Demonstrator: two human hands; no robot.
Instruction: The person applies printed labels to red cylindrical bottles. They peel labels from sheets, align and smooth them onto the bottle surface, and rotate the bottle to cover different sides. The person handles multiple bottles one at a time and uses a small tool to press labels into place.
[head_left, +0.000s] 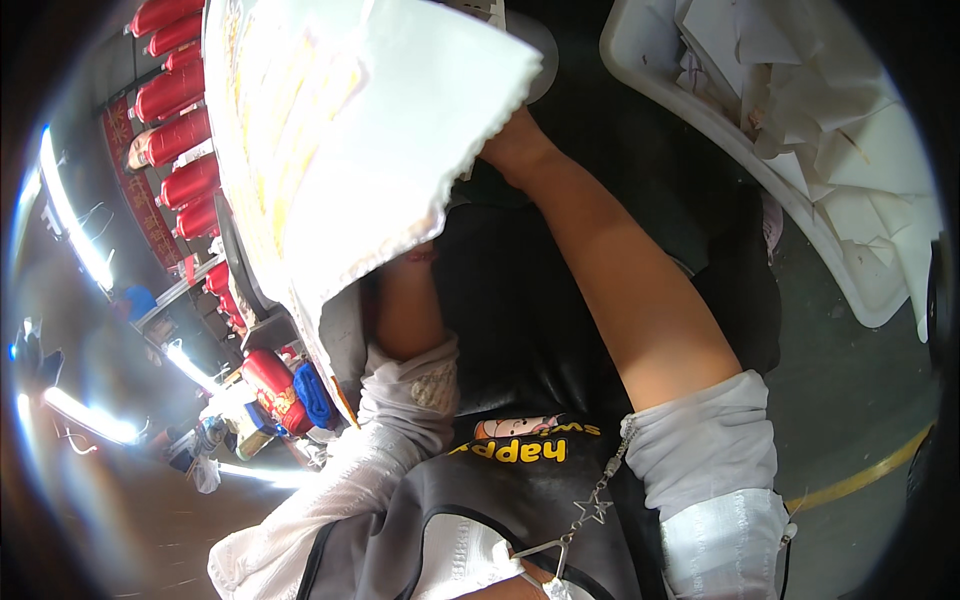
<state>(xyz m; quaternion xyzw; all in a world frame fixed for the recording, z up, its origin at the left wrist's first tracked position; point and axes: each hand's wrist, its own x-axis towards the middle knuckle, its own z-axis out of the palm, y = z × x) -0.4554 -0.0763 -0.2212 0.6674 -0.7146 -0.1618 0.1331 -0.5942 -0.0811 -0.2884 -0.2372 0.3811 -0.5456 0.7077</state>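
Observation:
A large white sheet of thin material (400,130) with a scalloped edge and a pale yellow pattern fills the upper middle of the head view, close to the camera. My right hand (515,150) is beside its right edge, with the fingers hidden behind it. My left forearm (405,315) runs up under the lower edge, and the sheet covers my left hand. Whether either hand grips the sheet cannot be seen. A dark apron (500,340) with yellow lettering and a cartoon picture covers my lap.
At the upper right stands a white plastic bin (850,265) holding crumpled white pieces (850,130). Several red cylindrical packages (185,135) line the left side. Below them are a blue folded bundle (315,395) and bright strip lights (75,215). A yellow line (860,475) crosses the grey floor.

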